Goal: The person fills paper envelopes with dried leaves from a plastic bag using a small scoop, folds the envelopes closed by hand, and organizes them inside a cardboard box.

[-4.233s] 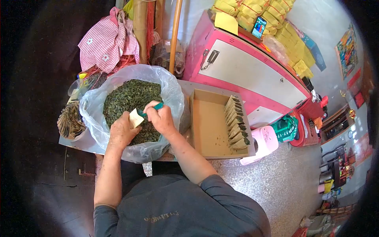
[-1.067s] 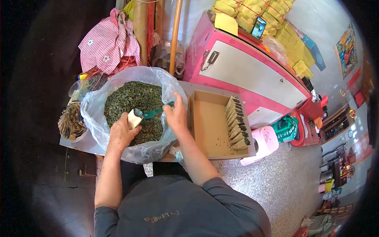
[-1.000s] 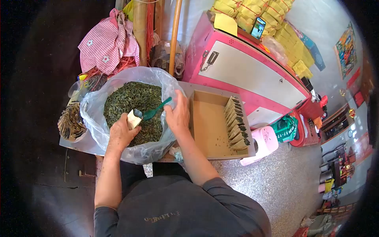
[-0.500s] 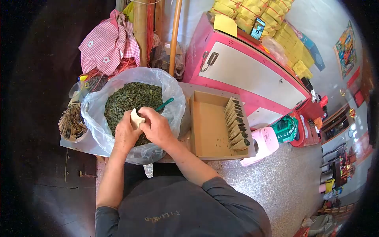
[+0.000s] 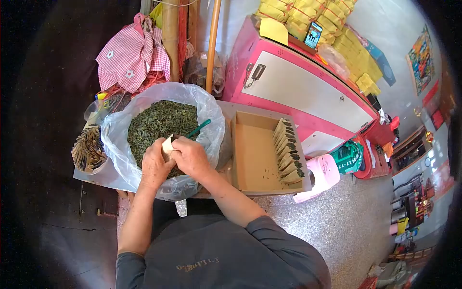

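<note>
Both hands meet over a clear plastic bag full of dark green dried leaves. Pinched between them is a small cream paper packet. My left hand grips its left side, and my right hand closes on its right side. A green spoon rests in the bag behind my right hand, its handle leaning toward the bag's right rim; its bowl is hidden. To the right, a cardboard box holds a row of filled paper packets along its right wall.
A tub of folded papers is at the left. Behind stand a wooden pole and a pink and white cabinet bearing yellow bundles and a phone. A pink stool is right of the box.
My right hand has let go of the green spoon, which now leans in the bag, and has moved left onto the paper packet. Both hands have closed together around the packet.
</note>
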Available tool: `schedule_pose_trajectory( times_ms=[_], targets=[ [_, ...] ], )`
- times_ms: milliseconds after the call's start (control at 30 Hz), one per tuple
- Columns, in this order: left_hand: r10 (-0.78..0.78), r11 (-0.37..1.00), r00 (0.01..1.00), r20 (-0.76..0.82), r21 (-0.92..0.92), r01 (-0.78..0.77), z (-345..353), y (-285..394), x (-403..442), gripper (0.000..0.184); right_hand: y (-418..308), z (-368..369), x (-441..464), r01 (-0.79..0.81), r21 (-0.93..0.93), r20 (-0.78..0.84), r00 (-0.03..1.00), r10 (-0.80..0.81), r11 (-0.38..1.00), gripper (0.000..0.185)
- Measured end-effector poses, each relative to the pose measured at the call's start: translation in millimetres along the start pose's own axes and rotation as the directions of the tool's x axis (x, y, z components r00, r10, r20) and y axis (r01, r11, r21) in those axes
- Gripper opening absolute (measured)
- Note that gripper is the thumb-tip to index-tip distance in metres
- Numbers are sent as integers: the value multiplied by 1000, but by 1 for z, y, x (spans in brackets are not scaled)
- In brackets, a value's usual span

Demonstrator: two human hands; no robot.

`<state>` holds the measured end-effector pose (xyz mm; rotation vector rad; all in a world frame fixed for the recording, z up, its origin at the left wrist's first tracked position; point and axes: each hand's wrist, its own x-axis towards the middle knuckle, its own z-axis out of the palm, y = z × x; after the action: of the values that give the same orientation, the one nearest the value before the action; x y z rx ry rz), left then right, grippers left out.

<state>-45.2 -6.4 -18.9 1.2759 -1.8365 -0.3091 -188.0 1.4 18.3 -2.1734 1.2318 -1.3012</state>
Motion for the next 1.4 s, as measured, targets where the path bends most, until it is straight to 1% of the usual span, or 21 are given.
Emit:
schedule_pose_trajectory(
  times_ms=[67, 100, 167, 233, 267, 333, 367, 467, 500, 567, 667, 767, 800, 867, 967, 1033, 1067, 1133, 1267, 1333, 1400],
  targets=[
    [43, 998, 999, -28, 51, -41, -5, 4, 1, 50, 1, -6, 4, 50, -39, -63, 997, -53, 998, 7],
    [-3, 1000, 1000, 21, -11, 4, -9, 7, 3, 54, 2, -10, 6, 49, -39, -63, 997, -52, 998, 7],
    [-46, 996, 996, 73, -71, 51, -17, 13, 6, 57, 1, -21, 11, 171, -73, -77, 981, -176, 983, 6],
    [-95, 956, 990, 107, -267, 121, -23, 17, 7, 44, -3, -29, 13, 171, -72, -46, 983, -175, 983, 8],
    [-94, 956, 990, 106, -267, 120, -21, 15, 7, 44, -4, -31, 15, 244, -66, -44, 968, -248, 967, 9],
    [-115, 708, 957, 267, -654, 268, -19, 8, 6, 27, -7, -35, 15, 316, -61, -42, 947, -319, 947, 11],
    [-115, 708, 957, 267, -654, 268, -22, 6, 5, 27, -9, -37, 15, 339, -6, -12, 941, -339, 941, 12],
    [-21, 611, 852, 523, -668, 426, -31, 3, 4, 19, -14, -37, 14, 379, 54, 22, 925, -380, 924, 14],
    [-22, 610, 852, 523, -668, 426, -31, 4, 3, 19, -14, -36, 14, 398, 58, 27, 916, -400, 916, 15],
    [-42, 489, 820, 570, -704, 514, -30, 8, 2, 15, -14, -37, 14, 396, 33, 60, 916, -397, 918, 14],
    [-99, 541, 849, 520, -687, 484, -27, 10, 3, 15, -21, -36, 14, 380, 4, 64, 923, -379, 925, 16],
    [-62, 600, 858, 510, -668, 440, -19, -3, 3, 23, -30, -33, 14, 329, -17, -36, 944, -329, 944, 13],
    [-62, 600, 858, 510, -667, 441, -17, -5, 2, 23, -30, -33, 13, 295, -49, 23, 955, -294, 954, 12],
    [25, 689, 933, 358, -682, 244, -13, -7, 0, 25, -28, -31, 12, 263, -83, 82, 963, -256, 961, 12],
    [-14, 706, 945, 327, -666, 241, -13, -4, -1, 28, -27, -29, 12, 232, -66, 143, 965, -221, 970, 7],
    [-17, 707, 947, 322, -666, 239, -16, -1, 1, 30, -33, -30, 14, 206, 12, -33, 978, -205, 979, 8],
    [-19, 708, 949, 316, -666, 236, -17, 1, 2, 31, -31, -30, 14, 206, 11, -33, 978, -205, 979, 8],
    [-18, 716, 955, 295, -663, 218, -18, 8, 2, 31, -24, -32, 13, 202, -134, 183, 967, -177, 970, 8],
    [-36, 741, 965, 261, -640, 201, -17, 8, 1, 28, -23, -28, 12, 249, -152, 185, 958, -220, 957, 8],
    [-37, 750, 962, 271, -629, 206, -18, 3, 1, 28, -28, -23, 14, 236, -15, -94, 967, -237, 972, 9],
    [-38, 757, 959, 282, -618, 212, -17, 1, 1, 28, -24, -24, 13, 234, -44, -45, 971, -236, 971, 8]
  ],
)
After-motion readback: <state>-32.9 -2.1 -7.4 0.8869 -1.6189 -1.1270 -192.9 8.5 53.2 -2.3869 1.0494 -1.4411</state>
